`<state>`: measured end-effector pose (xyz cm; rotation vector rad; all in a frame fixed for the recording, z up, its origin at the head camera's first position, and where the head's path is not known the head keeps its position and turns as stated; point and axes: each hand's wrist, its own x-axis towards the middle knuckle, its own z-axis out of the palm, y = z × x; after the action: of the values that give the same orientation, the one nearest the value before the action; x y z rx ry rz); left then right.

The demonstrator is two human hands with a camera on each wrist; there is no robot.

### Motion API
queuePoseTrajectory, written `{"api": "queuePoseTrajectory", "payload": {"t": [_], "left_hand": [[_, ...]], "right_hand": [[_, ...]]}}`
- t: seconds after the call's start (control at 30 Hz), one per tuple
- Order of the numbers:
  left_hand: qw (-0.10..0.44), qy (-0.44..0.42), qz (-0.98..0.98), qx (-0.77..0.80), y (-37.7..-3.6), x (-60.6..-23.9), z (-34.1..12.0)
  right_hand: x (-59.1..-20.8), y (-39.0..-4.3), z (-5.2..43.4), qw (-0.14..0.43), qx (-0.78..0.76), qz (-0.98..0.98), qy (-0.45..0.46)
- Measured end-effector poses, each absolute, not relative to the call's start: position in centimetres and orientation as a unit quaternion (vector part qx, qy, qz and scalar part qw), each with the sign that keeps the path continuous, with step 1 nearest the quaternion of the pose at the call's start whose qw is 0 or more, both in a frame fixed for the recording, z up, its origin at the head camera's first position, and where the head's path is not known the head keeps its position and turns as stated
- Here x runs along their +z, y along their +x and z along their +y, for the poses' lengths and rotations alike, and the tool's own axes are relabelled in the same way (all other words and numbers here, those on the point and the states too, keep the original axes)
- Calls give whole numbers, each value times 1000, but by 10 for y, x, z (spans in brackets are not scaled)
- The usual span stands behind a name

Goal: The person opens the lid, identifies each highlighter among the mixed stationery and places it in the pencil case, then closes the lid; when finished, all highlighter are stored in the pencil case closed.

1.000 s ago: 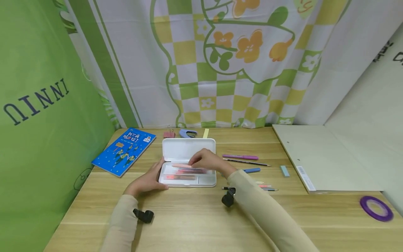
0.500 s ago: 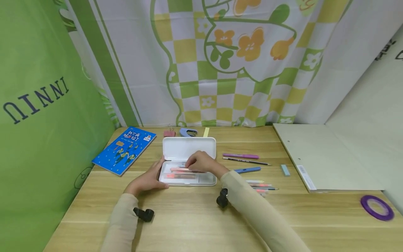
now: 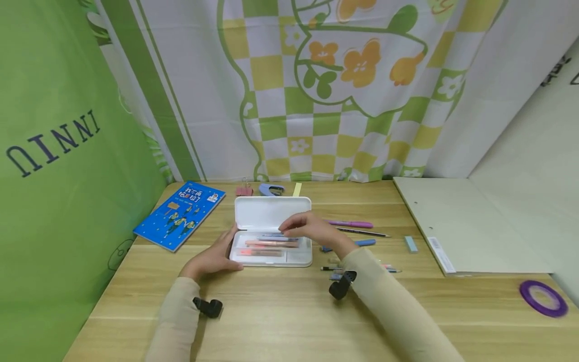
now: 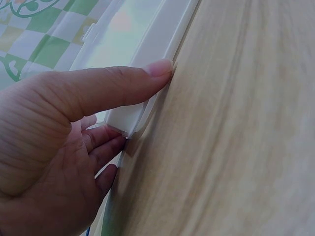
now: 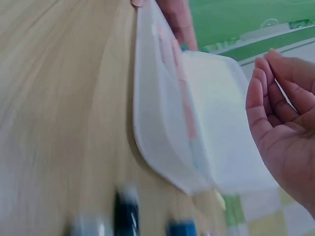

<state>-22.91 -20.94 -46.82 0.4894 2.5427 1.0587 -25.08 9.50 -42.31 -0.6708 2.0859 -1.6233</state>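
Note:
A white pencil case [image 3: 298, 258] lies on the table with its lid [image 3: 273, 213] raised. Inside are several pens, among them a pale pink pen [image 3: 272, 244]; a clear-bodied pen with an orange tip [image 3: 260, 252] lies in the front part. My left hand [image 3: 213, 259] holds the case's left end, thumb along the front edge and fingers at the end, as the left wrist view [image 4: 64, 128] shows. Above the case's back right part hovers my right hand [image 3: 312, 229]. Its fingers are bent loosely with nothing between them in the right wrist view.
Right of the case lie a purple pen [image 3: 355, 224], a pencil [image 3: 364, 232], a blue pen [image 3: 365, 243], an eraser [image 3: 410, 244] and several more pens. Around are a blue book [image 3: 181, 216], stapler [image 3: 271, 189], binder clip [image 3: 244, 191], large board [image 3: 470, 226] and purple tape roll [image 3: 543, 298].
My right hand lowered the pale pink pen into the case, let it go, then moved up and right off it. My left hand stays at the case's left end.

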Motion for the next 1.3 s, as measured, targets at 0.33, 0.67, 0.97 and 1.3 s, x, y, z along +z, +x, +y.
{"api": "queuePoseTrajectory", "payload": {"t": [0.33,0.67,0.97,1.3], "left_hand": [[172,170,894,377,-227,-467,-209],[164,180,895,373,-226,-466,-210],[160,184,895,373,-226,-465,-209],[173,169,896,373,-227,-468,-209]], "right_hand": [[-419,-229,185,221,-532,784,-233],[-439,-211,246,196,-436,846,-236],[-448,-210,262,201,-412,856,-238],[-448,-209,263,198,-406,861,-234]]}}
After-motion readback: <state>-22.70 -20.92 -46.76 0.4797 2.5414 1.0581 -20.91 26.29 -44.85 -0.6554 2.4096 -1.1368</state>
